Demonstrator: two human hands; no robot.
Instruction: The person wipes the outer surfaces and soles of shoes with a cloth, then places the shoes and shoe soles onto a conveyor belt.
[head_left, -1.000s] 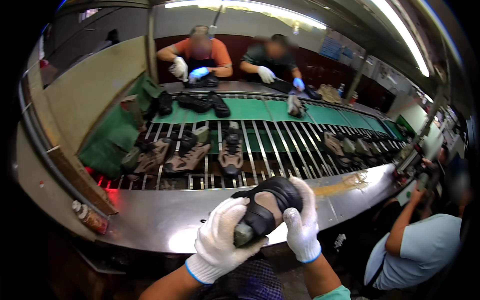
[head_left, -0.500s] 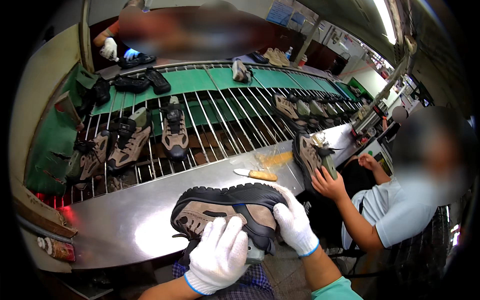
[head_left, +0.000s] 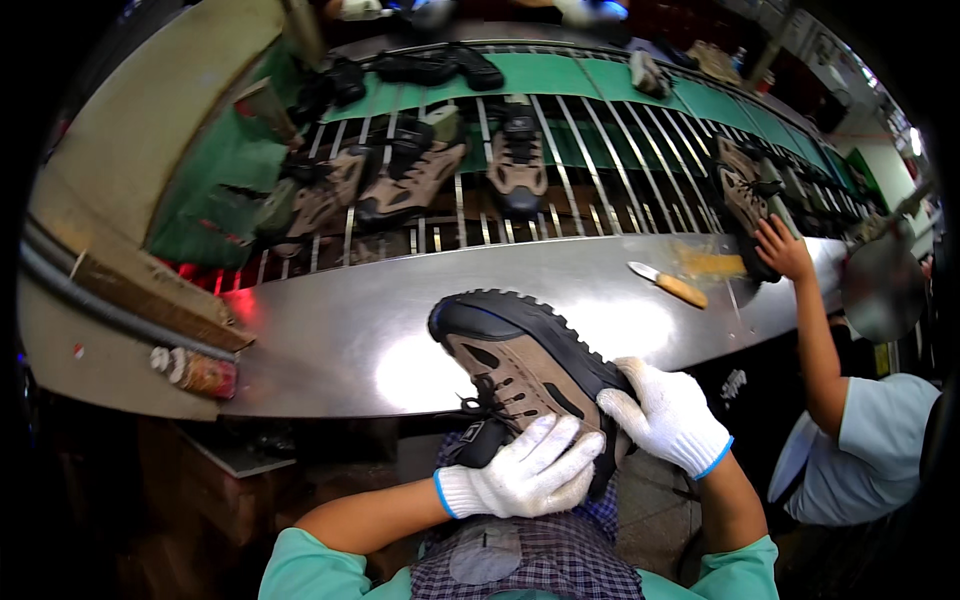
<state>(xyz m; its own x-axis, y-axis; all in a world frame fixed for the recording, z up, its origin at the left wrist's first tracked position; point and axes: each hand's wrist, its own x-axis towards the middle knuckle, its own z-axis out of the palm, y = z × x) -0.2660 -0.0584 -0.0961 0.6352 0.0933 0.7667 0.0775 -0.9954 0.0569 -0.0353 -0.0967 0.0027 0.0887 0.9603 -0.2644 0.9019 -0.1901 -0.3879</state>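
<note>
A brown and black shoe (head_left: 530,370) with a chunky black sole is held over my lap, toe pointing up and to the left, its side facing me. My left hand (head_left: 535,468), in a white knit glove, closes on the upper near the laces and tongue. Around the sole toward the heel, my gloved right hand (head_left: 668,412) grips from the right. The heel is partly hidden behind my left hand. Beyond the shoe, on the metal ledge (head_left: 330,310), lies a short knife (head_left: 668,285) with a wooden handle.
Metal rollers (head_left: 590,165) with a green belt (head_left: 560,80) run behind the ledge. Brown shoes (head_left: 415,170) stand on the rollers at left, black shoes (head_left: 415,68) on the belt. At right a co-worker's hand (head_left: 785,248) touches another shoe (head_left: 742,195). A small can (head_left: 200,372) sits at left.
My view has swung left and downward. The shoe has turned in my hands, its toe now tilted upward. The co-worker's shoe has gone from the ledge's near side toward the rollers.
</note>
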